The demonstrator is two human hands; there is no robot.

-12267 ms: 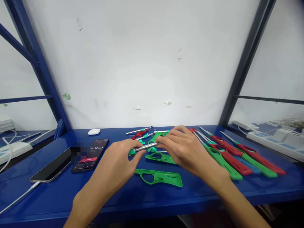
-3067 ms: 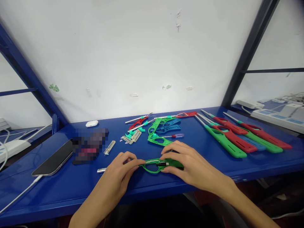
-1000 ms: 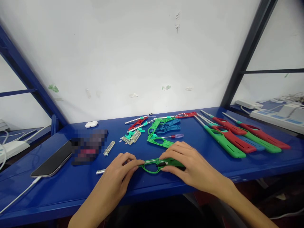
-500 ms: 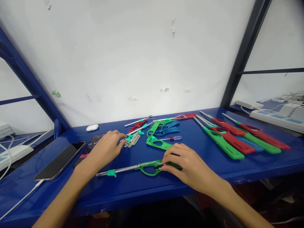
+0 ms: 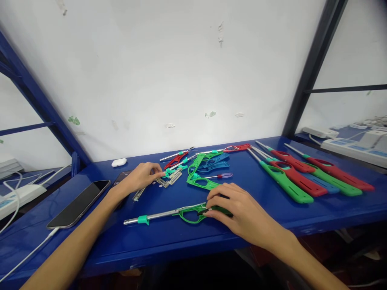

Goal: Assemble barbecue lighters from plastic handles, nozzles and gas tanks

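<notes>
A half-built green lighter (image 5: 181,212) with a metal tube and a teal collar lies near the front of the blue shelf (image 5: 169,237). My right hand (image 5: 238,211) rests on its handle end, fingers curled and pressing it down. My left hand (image 5: 140,177) has reached to the back left, and its fingers pinch at a small pile of teal and clear plastic parts (image 5: 172,176). Whether anything is between those fingers I cannot make out.
Loose green, blue and red lighter shells (image 5: 208,165) and a small screwdriver (image 5: 222,176) lie behind my right hand. Finished red and green lighters (image 5: 302,177) lie in a row at the right. Two phones (image 5: 78,203) and an earbud case (image 5: 119,162) sit at the left.
My left hand let go of the green lighter's tube and moved back left to the small parts pile. My right hand stays on the lighter handle.
</notes>
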